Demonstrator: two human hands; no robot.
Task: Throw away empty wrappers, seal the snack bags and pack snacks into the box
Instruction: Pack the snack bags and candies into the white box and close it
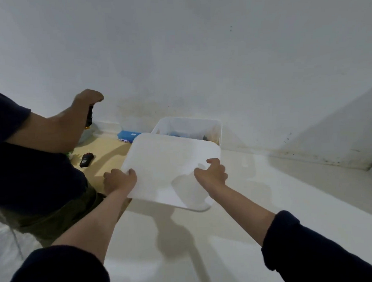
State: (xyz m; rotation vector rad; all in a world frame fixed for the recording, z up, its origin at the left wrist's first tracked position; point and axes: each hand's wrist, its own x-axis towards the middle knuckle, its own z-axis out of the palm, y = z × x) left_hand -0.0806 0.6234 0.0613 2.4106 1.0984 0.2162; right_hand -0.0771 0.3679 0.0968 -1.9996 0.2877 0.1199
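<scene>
Box: white rectangular plastic storage box [210,123], centre of frame by the wall, open top; blue snack packs [178,134] visible inside, approx. half hidden by lid.
Lid: white flat plastic lid w/ rounded corners [160,163], held tilted in front of box, far edge at box's near rim; not seated.
Left hand [119,180]: grips lid's near-left edge, fingers curled round it, thumb on top.
Right hand [212,173]: grips lid's near-right part, fingers curled, pinching the edge.
Step (judged): packing looks done, lid going on.
Risk 1: lid comes down askew, one corner rides on the rim, so it won't close; cause = tilt.
Risk 2: packs standing proud of rim could get crushed or block lid.
Risk 3: grip on near edge only, so far edge could drop or shove box towards wall.
Elsewhere: second person, upper left, hand [89,100] holding small dark item; black gadget [86,159] on beige worktop [104,148]; blue flat pack [128,134] left of box.
</scene>
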